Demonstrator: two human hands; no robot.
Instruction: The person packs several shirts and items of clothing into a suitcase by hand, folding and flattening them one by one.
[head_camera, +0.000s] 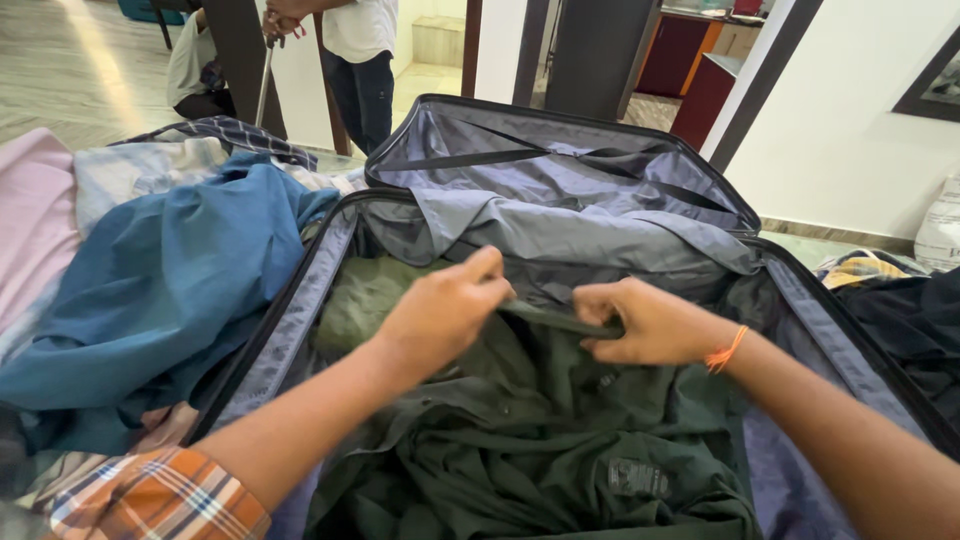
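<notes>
The dark green shirt (540, 440) lies crumpled in the open suitcase (300, 300), filling its lower half. A folded edge of it runs along a 9-to-3 o'clock axis between my hands, taut and nearly level. My left hand (445, 315) pinches this edge at its 9 o'clock end; my right hand (645, 322) clenches it at the 3 o'clock end. Both sit equally near. The blue cloth (160, 290) lies at 9 o'clock, outside the case.

standing person (358, 50): head and shoulders cut off by the top edge
green shirt (560, 440): lower part runs off the bottom edge
shirt label (637, 477): print too small to make out
right fingertips (600, 345): curled under the cloth, hidden
</notes>
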